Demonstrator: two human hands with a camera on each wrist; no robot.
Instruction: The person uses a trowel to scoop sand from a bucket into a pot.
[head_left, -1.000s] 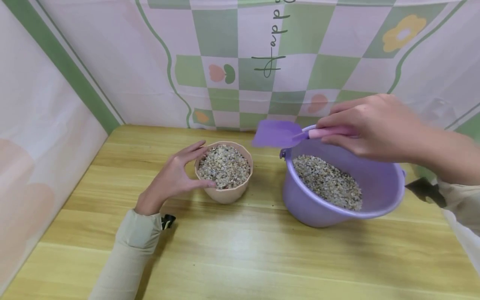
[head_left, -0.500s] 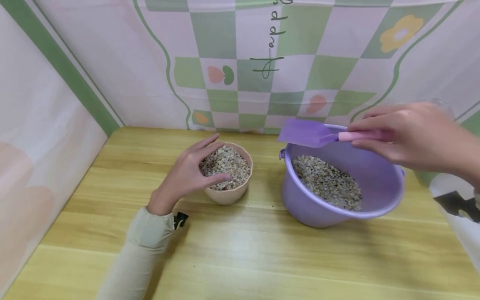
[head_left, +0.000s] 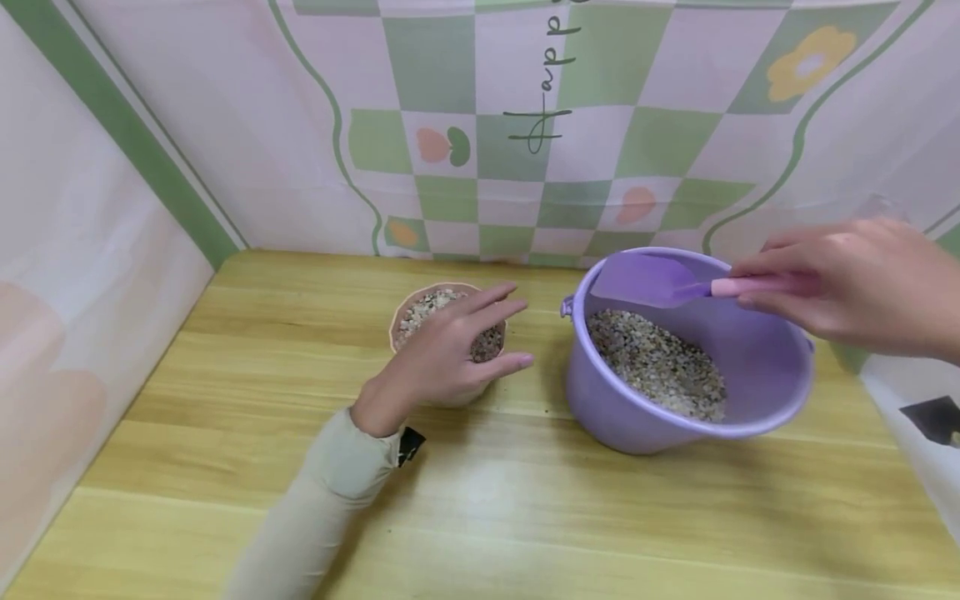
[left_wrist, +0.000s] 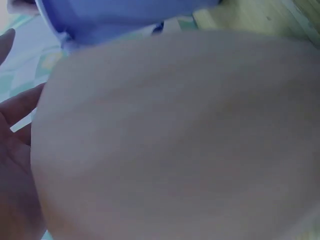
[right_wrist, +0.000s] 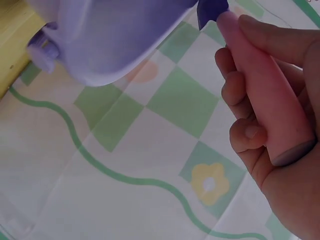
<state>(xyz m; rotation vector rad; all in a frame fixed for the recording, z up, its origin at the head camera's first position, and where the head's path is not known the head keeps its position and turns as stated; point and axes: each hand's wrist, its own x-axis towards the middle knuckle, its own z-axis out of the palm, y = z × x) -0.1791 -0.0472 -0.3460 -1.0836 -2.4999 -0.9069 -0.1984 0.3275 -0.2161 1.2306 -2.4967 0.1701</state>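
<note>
My right hand [head_left: 862,287] grips the pink handle [right_wrist: 272,90] of a small purple shovel [head_left: 648,281], its blade over the mouth of a purple bucket [head_left: 637,429]. Gravel [head_left: 660,362] lies in the bottom of that bucket. To the left, a peach-coloured pot [head_left: 397,312] holds gravel [head_left: 431,310] nearly to its rim. My left hand [head_left: 442,350] is over this pot with fingers spread and pointing right, hiding much of it. In the left wrist view the pot's wall [left_wrist: 175,140] fills most of the picture, and nothing shows in the left hand's grasp.
Both vessels stand on a wood-grain table [head_left: 480,508]. A printed green-and-white checked cloth [head_left: 510,150] hangs right behind them, and a pale cloth [head_left: 97,292] borders the left side. The bucket has a handle lug [head_left: 567,306] at its left rim.
My left hand has moved right, from the pot's left side to across its top. My right hand has carried the shovel rightward, from beside the bucket's rim to over its mouth.
</note>
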